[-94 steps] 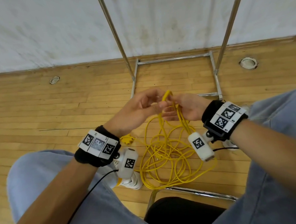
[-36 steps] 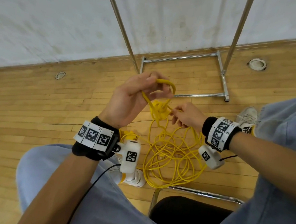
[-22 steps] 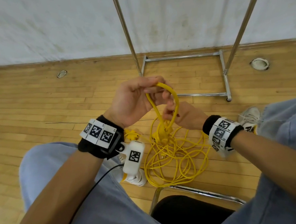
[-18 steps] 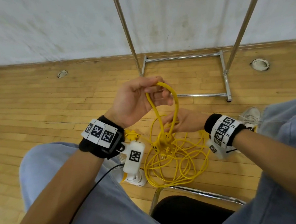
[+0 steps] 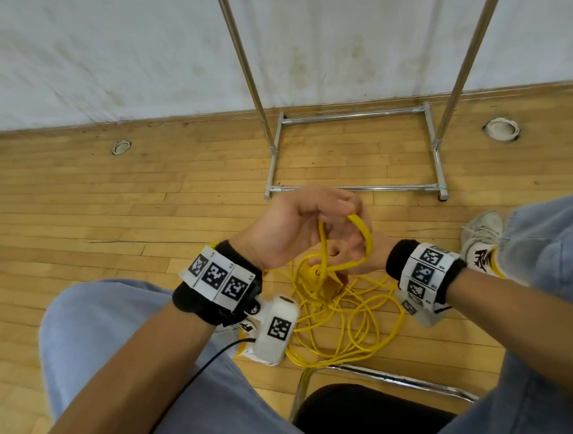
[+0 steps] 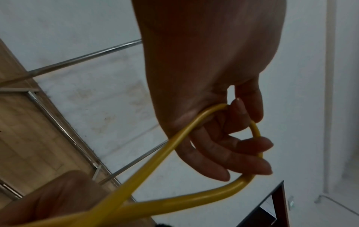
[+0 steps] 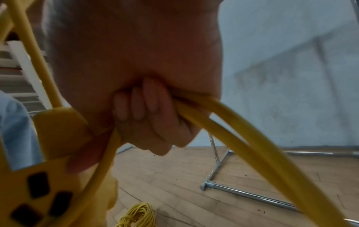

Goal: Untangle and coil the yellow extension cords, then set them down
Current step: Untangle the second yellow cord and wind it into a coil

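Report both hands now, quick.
Left hand: closed, fingers curled round a loop of the yellow cord.
Right hand: closed, gripping the same yellow cord lower down.

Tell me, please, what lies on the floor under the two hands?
Under the left hand and right hand, a loose tangle of yellow cord lies on the wooden floor. The hands and wrist cameras cover part of it.

Soft, even room light lay over the pale wooden plank floor [image 5: 79,211], with faint shadows. Both wrist views were dim and smeared; the thick yellow rubber cord [image 7: 252,145] blurred up close, edges bowed.
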